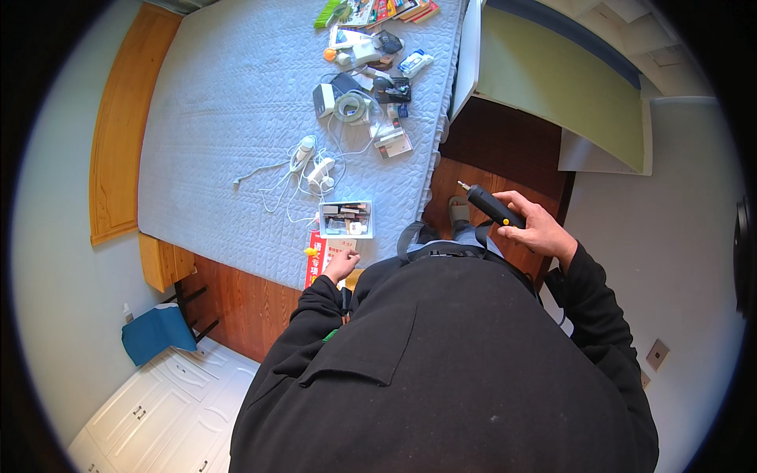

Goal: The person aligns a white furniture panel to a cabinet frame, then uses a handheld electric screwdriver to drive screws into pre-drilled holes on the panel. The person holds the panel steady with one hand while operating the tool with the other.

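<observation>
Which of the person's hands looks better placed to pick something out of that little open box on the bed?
Probably the left hand. It is free and rests at the bed's edge on a red and white card, just below the open box of small parts. The right hand is off to the side, fingers wrapped around a black electric screwdriver.

The person wears a loose black top with long sleeves that reach the wrists, leaving the left hand (pixel 341 266) and the right hand (pixel 538 229) bare. The fabric is plain and matte, with a flap-like fold across the front and a few pale specks. Dark straps (pixel 410 236) cross at the top edge of the garment, above a strip of grey-blue cloth.
</observation>
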Motion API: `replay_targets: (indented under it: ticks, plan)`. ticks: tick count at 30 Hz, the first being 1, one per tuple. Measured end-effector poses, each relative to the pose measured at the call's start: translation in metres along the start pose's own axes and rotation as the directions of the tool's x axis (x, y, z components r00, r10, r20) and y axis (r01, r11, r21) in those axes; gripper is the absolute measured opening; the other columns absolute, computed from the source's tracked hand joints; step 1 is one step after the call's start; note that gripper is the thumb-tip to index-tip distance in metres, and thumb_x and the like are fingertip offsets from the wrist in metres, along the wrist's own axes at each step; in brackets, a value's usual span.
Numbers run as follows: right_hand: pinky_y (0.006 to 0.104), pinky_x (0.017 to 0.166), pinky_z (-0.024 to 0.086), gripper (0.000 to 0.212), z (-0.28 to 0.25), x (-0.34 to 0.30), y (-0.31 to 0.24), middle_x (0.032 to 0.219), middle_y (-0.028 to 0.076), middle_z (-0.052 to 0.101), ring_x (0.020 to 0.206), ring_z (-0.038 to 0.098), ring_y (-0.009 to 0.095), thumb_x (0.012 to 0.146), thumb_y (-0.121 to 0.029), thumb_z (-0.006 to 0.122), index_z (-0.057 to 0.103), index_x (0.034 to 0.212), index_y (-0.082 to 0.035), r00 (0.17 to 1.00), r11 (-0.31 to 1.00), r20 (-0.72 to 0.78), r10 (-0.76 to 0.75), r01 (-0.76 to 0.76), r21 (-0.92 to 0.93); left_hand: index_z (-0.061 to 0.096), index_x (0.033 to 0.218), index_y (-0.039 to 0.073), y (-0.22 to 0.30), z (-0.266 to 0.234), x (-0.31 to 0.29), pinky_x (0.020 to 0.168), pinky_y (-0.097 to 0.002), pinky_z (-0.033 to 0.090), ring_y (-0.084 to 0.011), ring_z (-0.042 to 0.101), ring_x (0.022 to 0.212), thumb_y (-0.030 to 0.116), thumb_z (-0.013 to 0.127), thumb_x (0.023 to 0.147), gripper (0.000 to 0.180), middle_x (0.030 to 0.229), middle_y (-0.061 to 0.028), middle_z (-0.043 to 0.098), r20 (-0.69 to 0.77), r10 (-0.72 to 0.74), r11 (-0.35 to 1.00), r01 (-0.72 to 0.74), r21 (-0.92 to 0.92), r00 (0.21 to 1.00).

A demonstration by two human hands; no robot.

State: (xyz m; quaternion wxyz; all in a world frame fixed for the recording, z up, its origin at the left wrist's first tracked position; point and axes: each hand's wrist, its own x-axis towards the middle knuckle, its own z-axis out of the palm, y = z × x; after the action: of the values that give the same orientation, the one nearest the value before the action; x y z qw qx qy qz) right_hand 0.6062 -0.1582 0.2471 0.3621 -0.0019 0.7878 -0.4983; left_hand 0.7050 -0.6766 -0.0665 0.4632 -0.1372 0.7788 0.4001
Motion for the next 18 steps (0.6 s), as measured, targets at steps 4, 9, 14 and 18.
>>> replay_targets:
  ticks: [4, 9, 14, 18]
  plan:
    - [0.0394, 0.096, 0.049, 0.067, -0.001, 0.001, 0.001, 0.1, 0.01, 0.07, 0.095, 0.068, 0.027, 0.088, -0.039, 0.075, 0.049, 0.144, -0.013, 1.0, 1.0, 0.011, 0.025, -0.025, -0.004, 0.067, 0.126, -0.002, 0.001, 0.0, 0.0, 0.088, -0.0364, 0.057, -0.0271, 0.073, 0.096, 0.034, 0.065, 0.099, 0.045, 0.109, -0.0193, 0.074, 0.007, -0.044, 0.999, 0.043, 0.019, 0.999]
    - [0.034, 0.086, 0.048, 0.069, -0.001, 0.002, 0.0, 0.095, 0.006, 0.059, 0.087, 0.059, 0.017, 0.09, -0.037, 0.075, 0.048, 0.146, -0.011, 1.0, 1.0, 0.001, -0.005, 0.005, -0.009, 0.066, 0.127, -0.004, 0.001, 0.0, 0.001, 0.087, -0.0356, 0.057, -0.0245, 0.072, 0.095, 0.031, 0.064, 0.101, 0.044, 0.109, -0.0172, 0.074, -0.002, 0.044, 0.996, -0.043, 0.075, 0.999]
    - [0.0351, 0.1, 0.05, 0.068, -0.002, 0.002, -0.007, 0.109, 0.012, 0.071, 0.098, 0.07, 0.025, 0.089, -0.033, 0.072, 0.047, 0.146, -0.008, 0.999, 0.999, 0.034, 0.031, -0.032, 0.019, 0.069, 0.124, -0.002, 0.002, -0.001, 0.0, 0.098, -0.0397, 0.054, -0.0333, 0.071, 0.11, 0.034, 0.064, 0.098, 0.044, 0.115, -0.0224, 0.074, -0.014, 0.017, 0.997, -0.016, 0.08, 1.0]
    - [0.0349, 0.101, 0.051, 0.065, -0.002, 0.005, -0.014, 0.112, 0.013, 0.072, 0.103, 0.071, 0.023, 0.09, -0.028, 0.072, 0.047, 0.146, -0.007, 0.998, 0.999, 0.044, 0.041, -0.042, 0.01, 0.069, 0.123, -0.002, 0.004, -0.002, 0.0, 0.099, -0.0403, 0.053, -0.0343, 0.07, 0.112, 0.034, 0.064, 0.097, 0.045, 0.115, -0.0227, 0.073, -0.028, 0.035, 0.996, -0.032, 0.083, 0.999]
